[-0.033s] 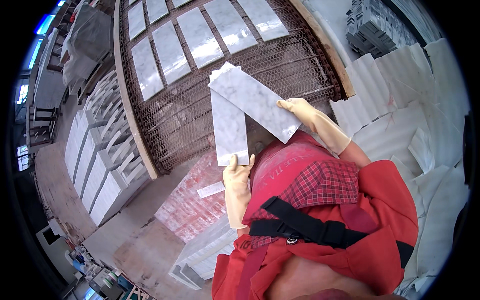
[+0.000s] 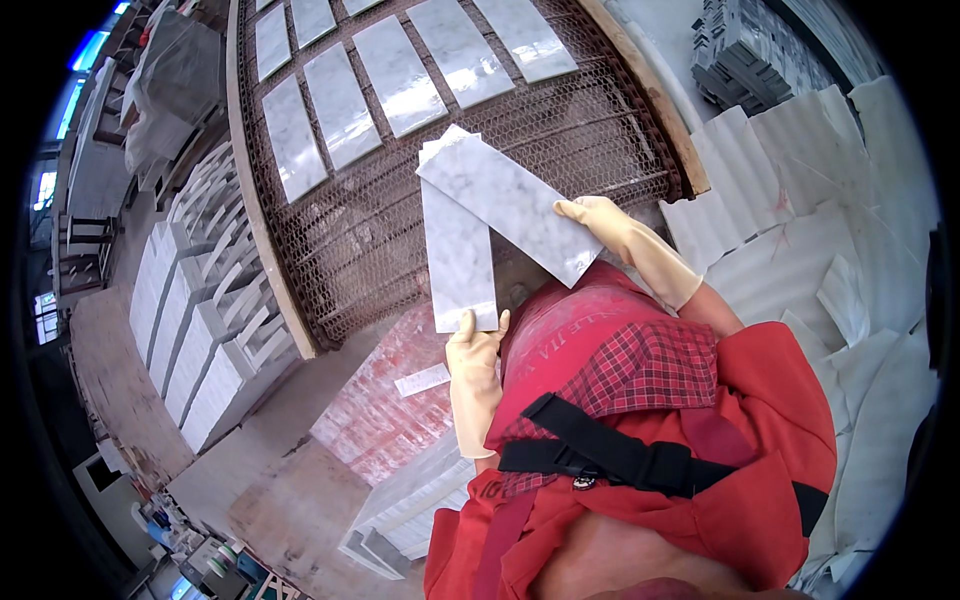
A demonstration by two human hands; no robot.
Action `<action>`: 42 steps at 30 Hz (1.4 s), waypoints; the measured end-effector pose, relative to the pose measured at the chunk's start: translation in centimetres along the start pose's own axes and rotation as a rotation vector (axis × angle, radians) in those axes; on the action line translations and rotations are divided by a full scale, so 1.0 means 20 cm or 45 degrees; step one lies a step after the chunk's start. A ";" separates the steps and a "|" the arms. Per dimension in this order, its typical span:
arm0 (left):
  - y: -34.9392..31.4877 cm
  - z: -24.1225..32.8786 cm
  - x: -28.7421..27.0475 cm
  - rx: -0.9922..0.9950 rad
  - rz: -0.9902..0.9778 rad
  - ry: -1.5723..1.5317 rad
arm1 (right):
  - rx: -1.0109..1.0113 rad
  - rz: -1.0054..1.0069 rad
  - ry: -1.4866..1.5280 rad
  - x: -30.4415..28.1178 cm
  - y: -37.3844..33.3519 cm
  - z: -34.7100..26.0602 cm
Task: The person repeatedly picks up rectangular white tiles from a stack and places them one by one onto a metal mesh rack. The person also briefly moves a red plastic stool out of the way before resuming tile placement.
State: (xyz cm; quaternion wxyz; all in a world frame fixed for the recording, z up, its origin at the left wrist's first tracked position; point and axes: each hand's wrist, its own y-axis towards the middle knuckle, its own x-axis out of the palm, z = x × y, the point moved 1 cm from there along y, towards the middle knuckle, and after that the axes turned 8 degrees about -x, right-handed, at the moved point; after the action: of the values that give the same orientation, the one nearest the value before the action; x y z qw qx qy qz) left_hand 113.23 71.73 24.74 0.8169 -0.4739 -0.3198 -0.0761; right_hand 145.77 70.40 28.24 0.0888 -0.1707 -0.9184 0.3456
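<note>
Two long grey-veined white marble tiles cross at their far ends in a narrow V, just past my body. My left hand (image 2: 474, 362), in a cream rubber glove, grips the near end of the left tile (image 2: 460, 265), thumb on top. The matching glove on my right hand (image 2: 592, 218) pinches the outer edge of the right tile (image 2: 525, 215). This right tile overlaps the left one, whose far corners poke out beyond it. Under the crossed ends lies the wire-mesh conveyor (image 2: 370, 240). The undersides of both tiles and most fingertips are hidden.
Several glossy marble tiles (image 2: 395, 75) lie in rows farther up the conveyor, between wooden side rails (image 2: 272, 250). Stacked pale slabs (image 2: 200, 330) stand at left. A red-stained board (image 2: 375, 400) lies low beside my left arm. White foam sheets (image 2: 780, 230) cover the right side.
</note>
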 end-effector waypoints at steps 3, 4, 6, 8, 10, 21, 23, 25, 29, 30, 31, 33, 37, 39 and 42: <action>0.01 0.02 0.01 -0.036 0.046 -0.059 | 0.002 -0.008 0.025 0.00 0.00 0.01; 0.02 0.02 -0.02 -0.037 0.019 -0.059 | 0.004 -0.007 0.019 0.00 0.00 0.01; 0.04 0.02 -0.07 -0.033 -0.008 -0.066 | 0.014 -0.006 -0.010 0.02 0.00 0.00; 0.06 0.02 -0.11 -0.023 -0.010 -0.081 | 0.029 -0.021 -0.031 0.02 0.03 0.03; 0.09 0.02 -0.12 -0.007 -0.027 -0.055 | 0.037 -0.032 -0.018 0.01 0.06 0.07; 0.14 0.02 -0.17 0.030 -0.084 -0.065 | 0.010 -0.019 -0.158 0.04 0.00 0.03; 0.14 0.02 -0.15 0.044 -0.072 -0.038 | 0.007 -0.007 -0.160 0.04 -0.02 0.02; 0.16 0.03 -0.20 0.015 -0.023 -0.077 | -0.002 0.000 -0.183 0.06 -0.02 0.00; 0.19 0.02 -0.25 -0.001 0.004 -0.092 | -0.043 -0.031 -0.187 0.07 -0.03 -0.02; 0.19 0.02 -0.25 0.002 -0.001 -0.093 | -0.043 -0.023 -0.198 0.07 -0.04 -0.03; 0.20 0.02 -0.26 0.010 -0.016 -0.095 | -0.042 -0.017 -0.209 0.07 -0.04 -0.03; 0.20 0.01 -0.25 0.048 -0.041 -0.072 | -0.028 -0.058 -0.050 0.05 -0.03 -0.01; 0.22 0.00 -0.25 0.051 -0.030 -0.067 | 0.041 0.006 -0.051 0.00 -0.08 -0.02; 0.23 0.01 -0.27 0.019 -0.015 -0.136 | -0.010 0.082 -0.099 -0.02 -0.11 0.01; 0.24 0.01 -0.25 -0.013 -0.020 -0.225 | -0.082 0.169 0.062 -0.07 -0.12 0.13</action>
State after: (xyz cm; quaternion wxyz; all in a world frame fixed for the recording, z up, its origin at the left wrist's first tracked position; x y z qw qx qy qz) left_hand 111.18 73.61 18.33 0.7825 -0.4803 -0.3940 -0.0421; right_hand 145.78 66.56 27.91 0.0823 -0.2421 -0.9133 0.3169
